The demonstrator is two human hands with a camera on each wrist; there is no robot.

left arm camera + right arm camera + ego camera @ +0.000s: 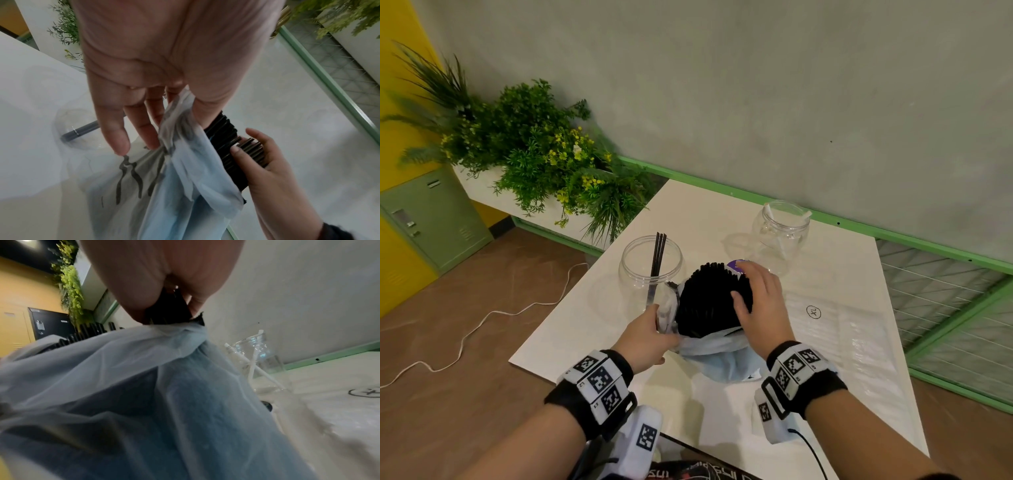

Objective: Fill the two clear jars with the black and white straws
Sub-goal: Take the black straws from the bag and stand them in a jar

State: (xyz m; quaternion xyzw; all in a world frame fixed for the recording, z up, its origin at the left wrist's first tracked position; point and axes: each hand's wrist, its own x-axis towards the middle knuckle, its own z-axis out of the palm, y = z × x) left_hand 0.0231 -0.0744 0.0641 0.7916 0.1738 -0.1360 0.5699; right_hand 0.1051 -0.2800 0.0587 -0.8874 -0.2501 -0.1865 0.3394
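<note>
Both forearms were extended forward over the white counter (599, 308), each wrist wrapped in a black band carrying square coded markers. The left hand (645, 337) was held low at the left side of a thin, pale blue translucent plastic bag (722, 359), a fold of the bag's rim being pinched between thumb and fingers, as was seen plainly in the left wrist view. The right hand (760, 301) was arched over the thick bundle of black straws (709, 301) that stood out of the bag, with thumb and fingers curled around part of the bundle. A clear round plastic jar (652, 270) holding three black straws was stood just beyond the left hand, close beside the bag. A second clear jar (780, 233), holding a few white straws (255, 363), was placed farther back to the right, near the green-edged wall.
</note>
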